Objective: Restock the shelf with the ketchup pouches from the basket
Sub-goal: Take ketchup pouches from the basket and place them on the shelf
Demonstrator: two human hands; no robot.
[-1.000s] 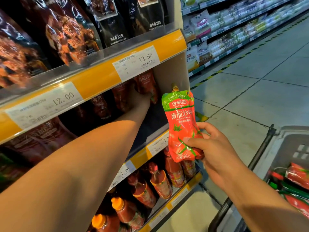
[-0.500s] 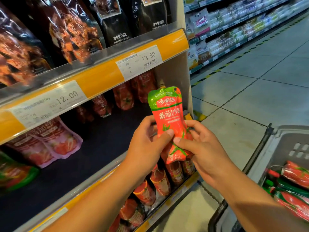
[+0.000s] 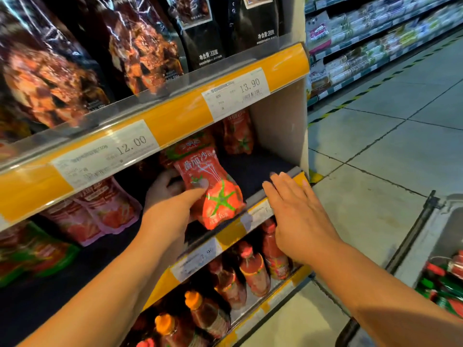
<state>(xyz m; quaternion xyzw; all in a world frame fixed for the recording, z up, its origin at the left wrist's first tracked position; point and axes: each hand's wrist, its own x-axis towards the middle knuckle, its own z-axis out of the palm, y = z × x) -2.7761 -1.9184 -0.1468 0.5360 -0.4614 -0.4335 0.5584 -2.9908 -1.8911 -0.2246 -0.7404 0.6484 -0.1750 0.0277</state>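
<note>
My left hand [image 3: 172, 199] grips a red ketchup pouch [image 3: 213, 189] with a green top and a tomato picture, holding it over the front of the dark middle shelf [image 3: 253, 169]. My right hand [image 3: 298, 216] hovers open just right of the pouch, fingers spread at the shelf's front rail, touching nothing I can make out. More ketchup pouches [image 3: 238, 131] stand at the back right of that shelf. The grey basket [image 3: 441, 221] sits at the lower right with several red and green pouches [image 3: 443, 284] inside.
Pink and red pouches [image 3: 100, 211] stand on the left of the same shelf. Dark snack bags [image 3: 140, 46] fill the shelf above. Sauce bottles [image 3: 253, 269] line the shelf below. A tiled aisle [image 3: 388, 136] runs to the right, with stocked shelving [image 3: 375, 38] beyond.
Both hands held the pouch half a second ago. My right hand has let go and opened. My left hand has carried the pouch in under the upper shelf edge.
</note>
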